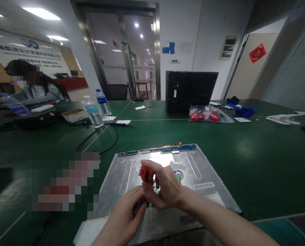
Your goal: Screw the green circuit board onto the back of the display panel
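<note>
My right hand (165, 184) is wrapped round the red-and-black handle of what looks like a screwdriver (146, 173), held upright; its tip is hidden behind my fingers. Lower and to the left, my left hand (128, 210) has thumb and fingers drawn together close under the tool, and what they pinch cannot be made out. Both hands are over the middle of a flat metal-backed display panel (203, 171). A narrow blue circuit board (157, 150) runs along the panel's far edge. Bits of green show around my fingers, mostly covered.
Two water bottles (93, 111) stand at the back left beside a black cable (116, 136). A black monitor-like casing (190, 90) stands at the back, with a plastic bag of red items (208, 114) before it. Another person (37, 82) sits at the far left of the green table (260, 153).
</note>
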Available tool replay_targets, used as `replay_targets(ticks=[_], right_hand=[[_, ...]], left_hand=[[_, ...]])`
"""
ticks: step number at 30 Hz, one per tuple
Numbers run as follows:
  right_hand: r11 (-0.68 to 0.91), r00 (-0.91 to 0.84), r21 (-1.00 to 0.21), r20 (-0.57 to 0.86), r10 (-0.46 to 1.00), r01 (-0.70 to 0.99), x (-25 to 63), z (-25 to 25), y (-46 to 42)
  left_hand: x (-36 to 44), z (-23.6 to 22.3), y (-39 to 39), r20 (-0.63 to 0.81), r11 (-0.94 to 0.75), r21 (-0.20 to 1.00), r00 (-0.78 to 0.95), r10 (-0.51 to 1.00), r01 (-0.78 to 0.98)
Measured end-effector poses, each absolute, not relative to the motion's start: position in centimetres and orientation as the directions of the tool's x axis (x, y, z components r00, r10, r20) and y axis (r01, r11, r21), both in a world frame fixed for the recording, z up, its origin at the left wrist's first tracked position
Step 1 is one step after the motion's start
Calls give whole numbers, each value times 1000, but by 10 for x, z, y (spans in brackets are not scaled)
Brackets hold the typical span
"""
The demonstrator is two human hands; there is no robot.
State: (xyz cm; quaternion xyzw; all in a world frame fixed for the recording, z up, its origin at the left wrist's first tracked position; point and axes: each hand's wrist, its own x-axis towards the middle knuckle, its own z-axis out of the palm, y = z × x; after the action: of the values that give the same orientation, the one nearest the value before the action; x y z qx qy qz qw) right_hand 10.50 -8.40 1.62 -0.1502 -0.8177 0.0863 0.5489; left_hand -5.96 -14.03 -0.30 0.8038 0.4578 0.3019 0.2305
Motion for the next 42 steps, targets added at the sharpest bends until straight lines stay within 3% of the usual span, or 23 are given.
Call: replay_targets(ticks=[9, 14, 21, 27, 33, 42], right_hand=[[942, -344, -286, 879, 331, 175, 103, 14, -82], [943, -352, -313, 875, 332, 109, 105, 15, -83], [932, -320, -315, 878, 357, 177, 103, 16, -84], [943, -360, -293, 873, 330, 155, 103, 15, -82], [938, -419, -332, 841, 343, 102, 107, 16, -83], [935, -307, -301, 886, 346, 187, 103, 18, -83]], left_hand=[[-61, -12, -141, 291, -429, 637, 316, 903, 641], [-59, -2, -141, 266, -444, 670, 365, 892, 595], [-61, -6, -141, 238, -420, 670, 359, 902, 612], [-62, -11, -141, 255, -405, 659, 318, 913, 634], [-62, -8, -140, 260, -453, 675, 386, 885, 582], [-62, -7, -141, 258, -451, 662, 384, 887, 598]])
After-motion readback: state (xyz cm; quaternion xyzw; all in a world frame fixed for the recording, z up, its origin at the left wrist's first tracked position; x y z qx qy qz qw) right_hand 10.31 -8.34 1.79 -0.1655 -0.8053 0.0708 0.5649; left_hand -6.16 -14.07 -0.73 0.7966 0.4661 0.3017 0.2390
